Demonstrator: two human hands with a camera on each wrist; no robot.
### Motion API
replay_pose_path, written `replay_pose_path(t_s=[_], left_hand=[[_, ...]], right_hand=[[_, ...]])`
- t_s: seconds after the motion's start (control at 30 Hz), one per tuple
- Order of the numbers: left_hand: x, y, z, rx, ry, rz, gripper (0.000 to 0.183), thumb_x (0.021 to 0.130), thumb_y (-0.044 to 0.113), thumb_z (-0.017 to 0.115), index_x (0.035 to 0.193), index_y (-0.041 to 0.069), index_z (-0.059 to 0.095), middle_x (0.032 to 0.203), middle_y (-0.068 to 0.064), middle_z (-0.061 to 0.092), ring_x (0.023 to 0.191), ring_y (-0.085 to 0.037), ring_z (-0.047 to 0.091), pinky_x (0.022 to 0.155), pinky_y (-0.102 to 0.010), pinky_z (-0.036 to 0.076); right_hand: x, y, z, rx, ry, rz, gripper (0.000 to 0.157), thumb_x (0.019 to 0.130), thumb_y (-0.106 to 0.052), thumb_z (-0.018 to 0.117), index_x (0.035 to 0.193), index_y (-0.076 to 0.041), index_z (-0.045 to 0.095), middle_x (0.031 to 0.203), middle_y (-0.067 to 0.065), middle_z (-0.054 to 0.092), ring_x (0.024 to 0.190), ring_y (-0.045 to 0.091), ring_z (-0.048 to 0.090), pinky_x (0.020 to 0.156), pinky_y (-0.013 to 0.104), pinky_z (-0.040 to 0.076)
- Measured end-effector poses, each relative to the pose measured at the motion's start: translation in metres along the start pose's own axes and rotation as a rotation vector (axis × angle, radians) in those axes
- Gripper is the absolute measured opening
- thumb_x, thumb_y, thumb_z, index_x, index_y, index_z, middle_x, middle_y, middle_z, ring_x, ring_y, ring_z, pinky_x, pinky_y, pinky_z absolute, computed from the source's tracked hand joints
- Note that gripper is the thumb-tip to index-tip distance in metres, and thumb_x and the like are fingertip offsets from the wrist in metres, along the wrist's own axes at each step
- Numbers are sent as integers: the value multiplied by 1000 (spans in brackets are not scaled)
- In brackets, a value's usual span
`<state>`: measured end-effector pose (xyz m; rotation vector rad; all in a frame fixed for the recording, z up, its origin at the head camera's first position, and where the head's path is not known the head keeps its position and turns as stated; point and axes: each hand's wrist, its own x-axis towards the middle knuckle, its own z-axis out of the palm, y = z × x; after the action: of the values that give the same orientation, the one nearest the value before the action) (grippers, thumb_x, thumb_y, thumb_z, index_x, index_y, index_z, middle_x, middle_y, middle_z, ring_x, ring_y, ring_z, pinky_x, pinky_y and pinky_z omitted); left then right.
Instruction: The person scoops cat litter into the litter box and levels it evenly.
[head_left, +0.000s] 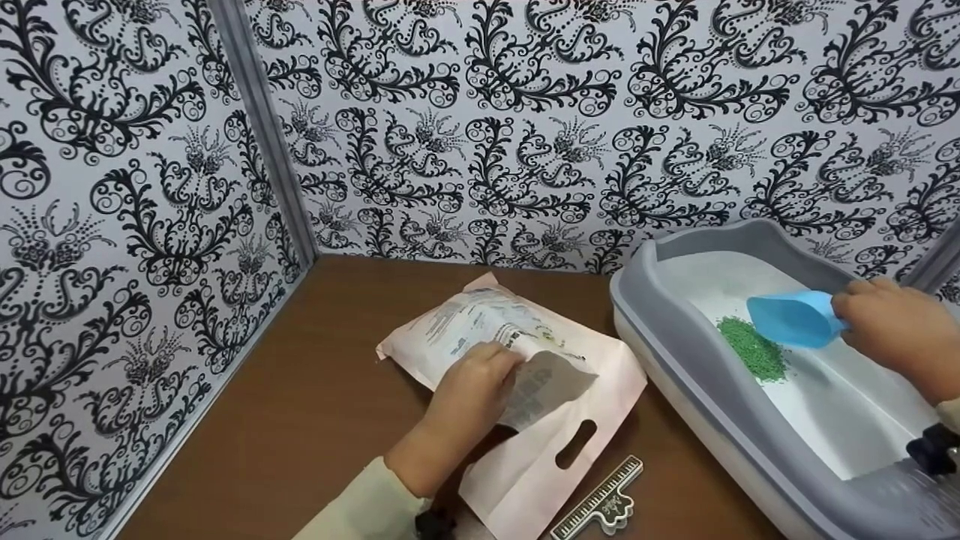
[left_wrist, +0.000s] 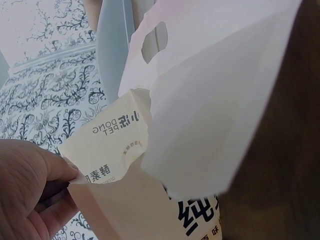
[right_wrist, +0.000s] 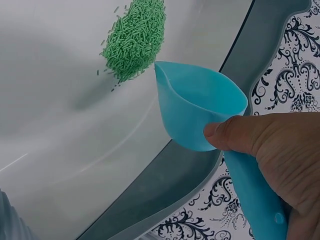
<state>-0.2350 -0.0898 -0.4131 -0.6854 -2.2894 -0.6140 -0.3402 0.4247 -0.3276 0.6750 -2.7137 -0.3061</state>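
My right hand [head_left: 900, 330] grips the handle of a blue scoop [head_left: 796, 319] above a grey-rimmed litter box [head_left: 675, 360]. In the right wrist view the scoop [right_wrist: 200, 95] looks empty, tilted with its pointed lip towards a heap of green pellets [right_wrist: 137, 40]. That pellet heap [head_left: 752, 349] lies on the box's white floor. With thumb and fingers my left hand [head_left: 476, 382] pinches the torn edge of a pale pink printed bag [head_left: 480, 322], holding its mouth up. The left wrist view shows the left hand [left_wrist: 35, 190] at the opening; the bag's contents are hidden.
A clear clip [head_left: 600, 499] with a ruler-like edge lies on the brown table [head_left: 300, 405], beside the bag's flap with its handle hole. Patterned walls [head_left: 480, 135] stand behind and at the left. The litter box's raised side is close to the bag's right edge.
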Motion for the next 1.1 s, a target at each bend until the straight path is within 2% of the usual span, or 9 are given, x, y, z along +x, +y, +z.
replay_pose_path(t_s=[0.2,0.43,0.73,0.97,1.1], left_hand=[[0,0,-1,-1,-4,-4,11,93,-1,71,100,5,77,93,-8,72,89,-20,71,78,-29,61],[-1,2,-3,-7,-17,-14,11,93,0,74,101,6,78,95,-4,73,91,-18,71,79,-26,61],[-1,1,-2,-6,-9,-8,11,93,-1,72,100,6,77,93,-6,73,90,-19,71,79,-27,61],[-1,1,-1,-14,-17,-10,11,93,-1,72,100,6,77,94,-5,73,90,-19,70,79,-28,61],[0,1,-1,-19,-22,-12,11,93,-1,72,101,5,77,94,-6,73,90,-19,70,79,-28,60]], right_hand=[[0,-1,0,10,-4,3,17,71,-1,81,76,-6,65,78,9,58,75,32,53,67,57,53],[0,0,1,13,34,-15,22,68,-1,84,75,-7,64,76,7,57,71,29,49,59,50,49],[-2,1,-1,90,-52,52,18,77,-12,83,85,-2,69,80,6,62,75,28,57,68,56,52],[-7,-3,-2,177,-84,108,23,87,-18,76,87,4,70,77,7,62,70,21,54,61,40,48],[-12,-9,-3,215,-12,131,18,87,-14,75,83,2,69,72,3,60,64,17,49,57,33,42]])
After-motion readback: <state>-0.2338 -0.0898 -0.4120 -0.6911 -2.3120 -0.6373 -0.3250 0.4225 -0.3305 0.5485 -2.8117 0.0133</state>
